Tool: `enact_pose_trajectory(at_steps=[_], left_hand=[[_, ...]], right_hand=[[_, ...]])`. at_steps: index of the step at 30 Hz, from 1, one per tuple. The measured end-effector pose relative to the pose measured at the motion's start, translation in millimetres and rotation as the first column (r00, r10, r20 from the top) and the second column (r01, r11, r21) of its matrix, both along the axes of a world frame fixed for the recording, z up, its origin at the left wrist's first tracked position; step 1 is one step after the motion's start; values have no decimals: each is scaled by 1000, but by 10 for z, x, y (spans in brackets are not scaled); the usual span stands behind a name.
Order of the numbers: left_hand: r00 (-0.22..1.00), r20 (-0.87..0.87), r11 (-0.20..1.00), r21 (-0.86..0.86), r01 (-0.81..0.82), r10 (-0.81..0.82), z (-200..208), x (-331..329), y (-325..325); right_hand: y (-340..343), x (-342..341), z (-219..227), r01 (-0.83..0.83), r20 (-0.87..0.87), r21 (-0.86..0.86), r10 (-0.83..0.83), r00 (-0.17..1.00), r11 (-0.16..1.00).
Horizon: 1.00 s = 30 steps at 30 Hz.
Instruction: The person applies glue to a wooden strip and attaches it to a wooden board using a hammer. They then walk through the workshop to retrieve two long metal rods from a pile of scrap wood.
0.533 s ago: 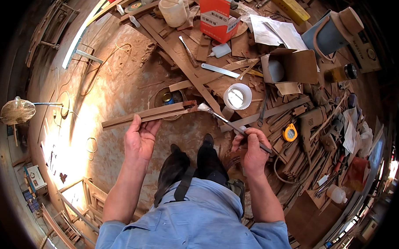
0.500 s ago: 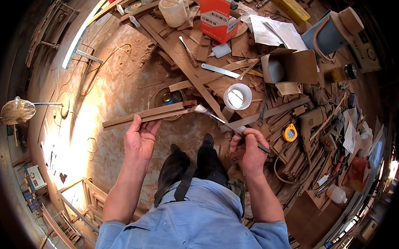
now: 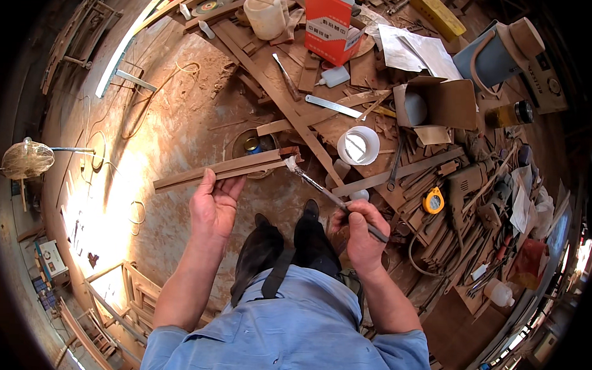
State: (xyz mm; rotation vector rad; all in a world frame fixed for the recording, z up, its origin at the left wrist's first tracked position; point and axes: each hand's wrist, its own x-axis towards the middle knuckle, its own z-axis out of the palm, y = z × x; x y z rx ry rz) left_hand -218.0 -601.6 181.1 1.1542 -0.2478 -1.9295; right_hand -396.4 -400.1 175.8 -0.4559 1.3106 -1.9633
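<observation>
A grooved wooden strip (image 3: 228, 170) lies across my left hand (image 3: 215, 205), its thumb on the near side and its fingers beneath. The strip's right end is cut into a reddish joint (image 3: 290, 152). My right hand (image 3: 363, 234) is closed round the dark handle of a brush (image 3: 322, 190). White paste coats the brush's tip, which is at the strip's cut end; whether they touch I cannot tell. Beyond my right hand, on the cluttered bench, stands a white tub (image 3: 358, 146) with white stuff and a thin stick in it.
Long wooden strips (image 3: 279, 106) cross the bench. Near the tub are a steel ruler (image 3: 333, 107), an open cardboard box (image 3: 436, 102) and a wrench (image 3: 396, 162). A yellow tape measure (image 3: 433, 201) and a power drill (image 3: 467, 180) lie to the right. A blue-lidded can (image 3: 252, 145) sits beyond the strip.
My right hand has shifted left and nearer to me, bringing the brush tip closer to the strip's cut end. My left hand holds the strip almost where it was.
</observation>
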Motion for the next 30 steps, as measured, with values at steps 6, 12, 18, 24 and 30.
enact_pose_trajectory(at_steps=[6,12,18,24,30], left_hand=[[1000,20,999,-45,16,-15,0,24,19],[997,36,987,-143,80,-75,3,115,24],[985,33,946,-276,170,-168,67,92,57],[973,78,910,-342,233,-219,74,68,95],[975,85,920,-324,221,-204,112,13,121]], right_hand=[[6,25,-12,-91,-116,-19,88,989,996],[23,-303,87,31,183,134,-55,982,990],[-95,-512,220,-84,165,319,32,986,944],[-162,-516,380,-171,12,347,178,984,922],[-157,-524,343,-129,17,382,133,991,915]])
